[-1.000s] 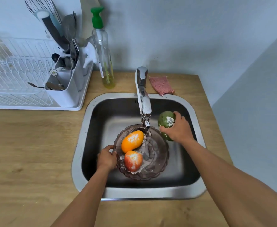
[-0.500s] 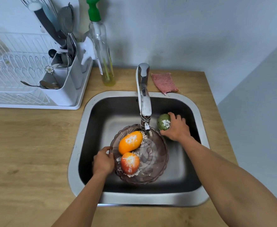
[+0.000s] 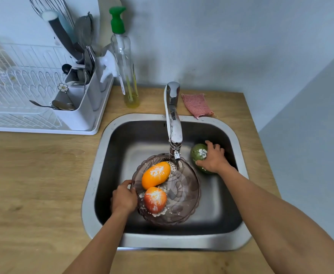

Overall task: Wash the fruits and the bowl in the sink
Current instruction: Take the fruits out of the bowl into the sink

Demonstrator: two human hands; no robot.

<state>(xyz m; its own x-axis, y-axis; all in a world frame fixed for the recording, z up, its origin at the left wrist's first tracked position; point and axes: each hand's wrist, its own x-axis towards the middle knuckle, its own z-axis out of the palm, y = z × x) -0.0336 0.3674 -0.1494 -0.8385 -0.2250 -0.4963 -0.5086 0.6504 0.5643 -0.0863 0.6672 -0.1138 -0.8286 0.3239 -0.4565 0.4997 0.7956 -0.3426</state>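
Head view:
- left hand (image 3: 123, 199) fingers curled on rim of bowl (image 3: 183, 204), bowl's 9 o'clock
- bowl mid-sink (image 3: 239, 147) under faucet (image 3: 174, 123); orange fruit (image 3: 155, 175) and red fruit (image 3: 155, 199) inside, powder-dusted
- right hand (image 3: 213, 160) wrapped round green fruit (image 3: 198, 155), sink's 2 o'clock, outside bowl
- risks we see: green fruit slipping from grip; one-handed bowl tipping, spilling fruit
- water flow: we can't tell

The wooden tabletop (image 3: 33, 175) carries a white dish rack (image 3: 33, 123) at upper left, with a soap bottle (image 3: 125, 62) and a pink cloth (image 3: 196, 104) behind the inset sink (image 3: 182, 243).
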